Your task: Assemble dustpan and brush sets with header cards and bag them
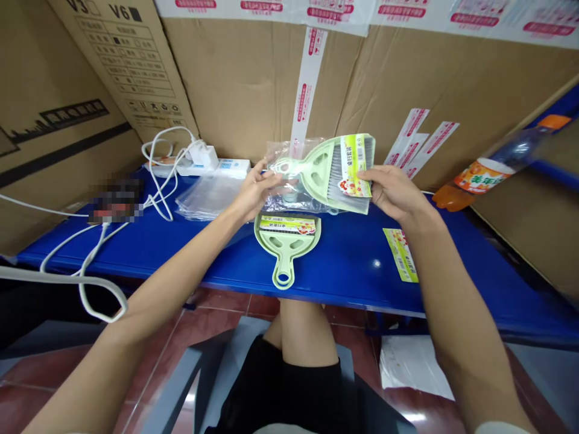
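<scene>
A light green dustpan and brush set is held sideways above the blue table, its grey bristles facing right. My left hand is closed at the handle end, where clear plastic film also lies against the fingers. With thumb and fingers, my right hand pinches the bristle end at a printed label card. A clear plastic bag shows around and below the handle; how much of the set is inside it I cannot tell. Just below lies a second green dustpan and brush set, handle towards me.
Clear bags are stacked left of my left hand, before a power strip with white cables. Another label card lies by my right forearm. An orange-capped bottle leans at the right. Cardboard stands behind the table.
</scene>
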`<state>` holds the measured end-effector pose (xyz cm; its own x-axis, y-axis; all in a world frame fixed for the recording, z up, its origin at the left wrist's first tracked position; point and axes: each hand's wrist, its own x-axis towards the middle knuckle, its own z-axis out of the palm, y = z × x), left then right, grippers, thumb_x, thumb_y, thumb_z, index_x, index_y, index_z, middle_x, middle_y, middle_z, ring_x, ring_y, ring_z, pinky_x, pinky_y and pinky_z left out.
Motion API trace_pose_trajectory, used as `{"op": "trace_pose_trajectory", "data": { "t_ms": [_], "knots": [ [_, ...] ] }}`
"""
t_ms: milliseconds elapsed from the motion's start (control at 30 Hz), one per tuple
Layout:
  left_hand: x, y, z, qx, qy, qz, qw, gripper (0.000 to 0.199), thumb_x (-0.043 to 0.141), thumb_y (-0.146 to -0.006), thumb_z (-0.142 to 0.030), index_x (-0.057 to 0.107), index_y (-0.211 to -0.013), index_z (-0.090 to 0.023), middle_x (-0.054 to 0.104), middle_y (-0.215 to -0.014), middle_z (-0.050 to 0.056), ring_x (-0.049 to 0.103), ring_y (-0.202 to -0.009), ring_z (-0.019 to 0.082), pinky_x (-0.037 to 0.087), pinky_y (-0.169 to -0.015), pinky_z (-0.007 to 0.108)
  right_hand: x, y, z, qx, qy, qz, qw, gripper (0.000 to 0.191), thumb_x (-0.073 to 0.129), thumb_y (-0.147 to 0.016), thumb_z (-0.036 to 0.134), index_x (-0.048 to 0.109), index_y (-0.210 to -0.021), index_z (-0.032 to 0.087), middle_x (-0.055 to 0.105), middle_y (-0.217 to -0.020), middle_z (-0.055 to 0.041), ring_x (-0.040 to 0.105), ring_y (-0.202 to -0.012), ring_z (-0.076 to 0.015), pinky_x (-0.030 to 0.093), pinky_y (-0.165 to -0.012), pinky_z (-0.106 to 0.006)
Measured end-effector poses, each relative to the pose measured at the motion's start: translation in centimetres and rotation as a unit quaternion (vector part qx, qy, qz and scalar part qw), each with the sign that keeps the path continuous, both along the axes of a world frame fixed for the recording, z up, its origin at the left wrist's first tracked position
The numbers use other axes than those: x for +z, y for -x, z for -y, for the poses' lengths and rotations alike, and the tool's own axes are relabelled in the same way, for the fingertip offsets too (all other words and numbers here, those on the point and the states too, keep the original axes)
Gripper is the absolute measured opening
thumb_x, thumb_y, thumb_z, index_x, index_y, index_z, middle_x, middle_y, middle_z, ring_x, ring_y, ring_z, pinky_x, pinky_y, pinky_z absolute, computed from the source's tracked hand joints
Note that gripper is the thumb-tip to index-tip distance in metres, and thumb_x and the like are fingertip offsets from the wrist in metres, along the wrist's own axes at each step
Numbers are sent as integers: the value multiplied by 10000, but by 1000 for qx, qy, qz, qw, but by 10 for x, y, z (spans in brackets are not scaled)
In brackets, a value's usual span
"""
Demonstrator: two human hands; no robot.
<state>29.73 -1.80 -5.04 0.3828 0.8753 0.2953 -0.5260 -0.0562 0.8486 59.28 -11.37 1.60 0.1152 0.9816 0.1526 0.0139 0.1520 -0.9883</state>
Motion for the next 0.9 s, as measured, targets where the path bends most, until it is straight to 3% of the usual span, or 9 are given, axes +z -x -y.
{"op": "trace_pose_trajectory", "data": {
  "t_ms": [133,300,400,500,567,700,900],
  "knots": [
    [-2,-1,-2,5,15,-14,1000,309,881,-934,-357,707,-1148,-218,811,-1228,119,797,-1148,301,705,-959,448,-25,1,-9,21,16,1,1000,375,942,-729,340,796,-1024,161,859,-967,-116,860,-972,-344,746,-875,-512],
    [-6,-4,3,5,27,-38,999,303,841,-915,-200,735,-1199,-209,822,-1129,90,786,-1121,263,701,-1010,446,-52,15,-5,-46,-51,-1,998,779,917,-738,268,684,-1481,298,857,-1256,-40,819,-1171,-310,708,-978,-514],
    [-6,-6,5,2,40,-34,999,367,860,-893,-161,729,-1232,-212,808,-1052,62,790,-1100,253,698,-1058,460,-54,19,-2,-68,-96,45,992,621,872,-774,263,768,-1387,274,818,-1392,-50,763,-1302,-300,653,-1101,-492],
    [-5,-5,3,1,43,-29,999,341,855,-957,-311,724,-1256,-212,806,-1135,93,788,-1182,292,700,-1066,471,-51,19,2,-66,-109,58,990,438,843,-786,287,848,-1222,243,826,-1358,-52,760,-1297,-314,634,-1144,-522],
    [-3,-3,0,-1,46,-23,999,342,815,-991,-386,731,-1267,-202,803,-1186,115,777,-1245,331,709,-1047,475,-49,19,5,-59,-111,48,991,432,849,-784,300,858,-1213,248,836,-1319,-48,766,-1281,-324,644,-1128,-543],
    [0,2,-2,13,46,-16,999,250,799,-955,-278,766,-1188,-194,807,-1118,97,778,-1222,306,704,-1072,471,-48,22,7,-44,-117,15,992,462,883,-773,325,854,-1226,243,837,-1320,-62,773,-1273,-336,658,-1099,-552],
    [2,1,3,28,35,-68,997,171,839,-912,-210,740,-1050,-196,817,-1073,79,810,-1139,290,702,-1028,437,-51,28,8,-55,-143,15,988,489,923,-786,394,842,-1245,246,774,-1482,-75,677,-1461,-339,608,-1192,-544]
  ]
}}
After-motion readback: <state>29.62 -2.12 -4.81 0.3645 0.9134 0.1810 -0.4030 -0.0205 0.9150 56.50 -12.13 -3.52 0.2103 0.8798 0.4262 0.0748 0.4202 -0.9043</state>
